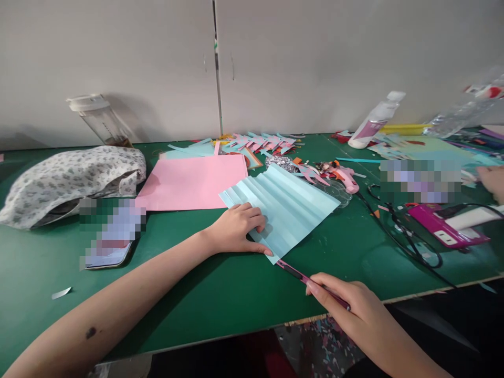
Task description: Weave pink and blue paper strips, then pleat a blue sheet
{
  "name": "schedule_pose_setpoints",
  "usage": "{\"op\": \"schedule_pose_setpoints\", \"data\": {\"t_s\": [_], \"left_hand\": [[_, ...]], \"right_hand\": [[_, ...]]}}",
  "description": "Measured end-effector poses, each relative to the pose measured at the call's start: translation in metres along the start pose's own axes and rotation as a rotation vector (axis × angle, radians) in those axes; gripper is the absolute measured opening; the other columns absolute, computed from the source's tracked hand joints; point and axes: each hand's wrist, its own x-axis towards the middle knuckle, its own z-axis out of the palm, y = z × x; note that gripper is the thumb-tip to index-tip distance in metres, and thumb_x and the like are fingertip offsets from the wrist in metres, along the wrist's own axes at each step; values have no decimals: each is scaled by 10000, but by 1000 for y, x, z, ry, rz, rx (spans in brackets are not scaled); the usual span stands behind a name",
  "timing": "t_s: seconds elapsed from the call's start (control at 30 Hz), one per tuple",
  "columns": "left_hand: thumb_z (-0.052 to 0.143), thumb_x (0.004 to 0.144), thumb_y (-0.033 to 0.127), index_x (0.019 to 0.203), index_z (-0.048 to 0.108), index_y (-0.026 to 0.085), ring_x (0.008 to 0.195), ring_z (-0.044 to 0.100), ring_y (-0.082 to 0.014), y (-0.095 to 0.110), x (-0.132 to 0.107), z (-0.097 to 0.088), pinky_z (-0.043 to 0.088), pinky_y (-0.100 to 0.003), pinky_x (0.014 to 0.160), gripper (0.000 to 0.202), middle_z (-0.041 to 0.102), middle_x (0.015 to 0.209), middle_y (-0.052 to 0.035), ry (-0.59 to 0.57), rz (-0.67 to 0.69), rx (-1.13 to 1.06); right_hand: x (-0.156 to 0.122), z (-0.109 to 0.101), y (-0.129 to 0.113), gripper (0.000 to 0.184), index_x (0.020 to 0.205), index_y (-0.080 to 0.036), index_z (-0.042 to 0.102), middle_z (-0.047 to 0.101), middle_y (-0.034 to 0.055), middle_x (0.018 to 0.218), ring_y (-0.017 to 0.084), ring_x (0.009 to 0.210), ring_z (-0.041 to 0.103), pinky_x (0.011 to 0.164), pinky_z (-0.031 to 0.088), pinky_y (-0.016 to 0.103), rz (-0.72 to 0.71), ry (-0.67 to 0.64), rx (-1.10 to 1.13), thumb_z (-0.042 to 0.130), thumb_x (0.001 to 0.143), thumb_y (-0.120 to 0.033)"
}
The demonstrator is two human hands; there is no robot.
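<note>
A light blue sheet of paper (291,205) with several parallel creases lies at a slant on the green table. My left hand (240,228) presses on its left side, fingers curled and thumb on the near corner. My right hand (342,299) is closed around a slim pink and black utility knife (293,271). The knife's front end meets the paper's near corner, close to my left thumb; its tip is hidden there. Behind my left hand, a pink sheet of paper (192,181) lies flat, its right edge near the blue sheet.
Paper strips (260,142) are heaped by the wall. To the left are a patterned cloth pouch (74,178), a phone (112,241) and a clear cup (102,121). On the right are a pink glue gun (346,178), a white bottle (376,121), a magenta power strip (449,226) and another person's hand (492,181).
</note>
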Motion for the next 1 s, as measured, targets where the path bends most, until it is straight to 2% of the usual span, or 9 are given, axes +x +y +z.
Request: {"op": "schedule_pose_setpoints", "data": {"t_s": [0.4,0.6,0.77,1.0], "left_hand": [[491,710,702,797,518,194,787,478,-180,-1,0,1,380,-301,693,516,547,807,-20,4,8,1],[483,713,704,797,527,192,786,480,-184,0,-1,0,378,-305,695,520,549,808,-27,1,4,1],[488,709,705,800,528,192,790,480,-184,0,-1,0,381,-308,695,522,549,809,-28,-7,3,-4],[485,711,704,795,518,192,787,479,-183,-1,-1,0,381,-302,698,520,549,811,-27,1,7,-3]], "right_hand": [[-9,4,0,419,740,-228,548,321,-44,489,118,449,353,452,229,242,-28,65,-53,293,892,-523],[-12,7,6,403,734,-232,579,419,-32,475,121,432,407,437,268,234,-69,103,-65,326,893,-501],[-16,9,5,376,670,-234,602,507,-12,469,138,435,481,426,324,232,-80,188,-2,400,862,-487],[-27,9,4,358,591,-239,584,549,2,482,160,476,535,423,375,229,-55,245,74,457,824,-480]]}}
